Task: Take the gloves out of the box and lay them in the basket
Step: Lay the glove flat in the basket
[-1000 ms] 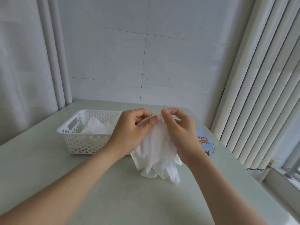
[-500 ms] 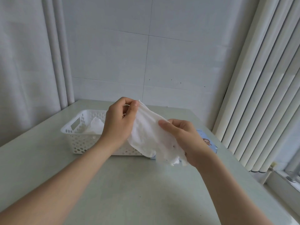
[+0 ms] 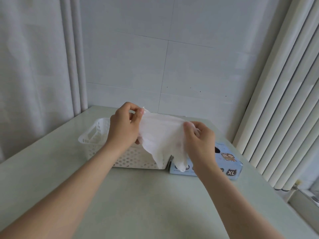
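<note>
Reaching in from the lower corners, both bare forearms cross the pale green table (image 3: 155, 207) toward its far half. The left hand (image 3: 122, 130) is raised with its back to the camera, thumb and forefinger pinching the upper corner of a white glove (image 3: 162, 135). The right hand (image 3: 200, 142) sits a little lower, fingers curled, pinching the glove's opposite edge. The glove is stretched between the two hands, and its loose fingers dangle below. It hangs in the air over the right end of the white perforated basket (image 3: 93, 135), with its tips in front of the light blue box (image 3: 231, 163) just beside the basket. Beyond them stands a white tiled wall (image 3: 138, 57), with vertical blinds (image 3: 284, 100) at right.
</note>
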A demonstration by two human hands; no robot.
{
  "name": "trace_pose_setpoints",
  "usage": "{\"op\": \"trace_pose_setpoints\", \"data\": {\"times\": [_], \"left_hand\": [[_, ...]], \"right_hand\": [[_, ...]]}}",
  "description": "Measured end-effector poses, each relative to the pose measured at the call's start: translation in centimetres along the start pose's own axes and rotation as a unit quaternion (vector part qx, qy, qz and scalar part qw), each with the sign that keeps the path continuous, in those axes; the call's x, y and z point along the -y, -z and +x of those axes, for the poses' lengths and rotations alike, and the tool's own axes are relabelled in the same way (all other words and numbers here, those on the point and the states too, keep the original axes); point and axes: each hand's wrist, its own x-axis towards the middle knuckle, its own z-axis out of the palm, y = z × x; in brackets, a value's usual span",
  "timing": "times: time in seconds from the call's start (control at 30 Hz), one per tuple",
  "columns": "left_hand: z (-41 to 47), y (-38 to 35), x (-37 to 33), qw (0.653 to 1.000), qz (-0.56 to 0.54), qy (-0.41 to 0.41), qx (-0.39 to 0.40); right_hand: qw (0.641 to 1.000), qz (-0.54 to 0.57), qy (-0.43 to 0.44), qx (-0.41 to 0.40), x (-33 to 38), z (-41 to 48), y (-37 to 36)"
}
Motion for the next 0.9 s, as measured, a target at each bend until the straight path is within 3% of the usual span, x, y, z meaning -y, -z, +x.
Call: {"op": "trace_pose_setpoints", "data": {"times": [0.17,0.5,0.77,0.83,0.9], "left_hand": [[1.3,1.5,1.0,0.999,0.009,0.014,-0.033],[3.1,4.1,3.9,0.985,0.157,0.049,-0.055],[3.1,4.2,4.6,0.940,0.334,0.051,-0.040],[3.1,4.3,4.1,0.922,0.386,0.022,-0.013],[3.0,4.1,3.6,0.931,0.360,-0.010,0.053]], "right_hand": [[0.994,-0.089,0.062,0.006,1.4,2.6,-2.3],[0.976,-0.183,0.067,0.100,2.5,6.4,-7.2],[0.854,-0.435,0.202,0.200,1.9,6.9,-7.8],[0.834,-0.434,0.211,0.267,3.1,6.5,-7.5],[0.799,-0.442,0.177,0.366,4.6,5.8,-7.2]]}}
